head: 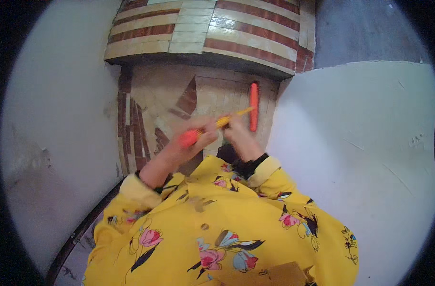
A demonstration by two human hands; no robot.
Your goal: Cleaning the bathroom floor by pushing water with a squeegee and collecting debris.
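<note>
Both hands meet in front of my chest, blurred by motion. My left hand (199,134) is closed around a slim yellow stick-like tool with an orange-red end (189,138); that end shows at the palm side. My right hand (237,132) grips the middle of the same yellow tool (223,122), whose thin tip points up and to the right. Just beyond the tip, an orange-red rod (253,107) lies lengthwise on the patterned floor. What kind of tool this is, the blur does not settle.
A raised step (249,64) with striped brown and cream covering lies ahead. A pale wall (60,107) stands at the left, and a white wall or panel (346,143) at the right. A dark edge (71,239) curves along the lower left.
</note>
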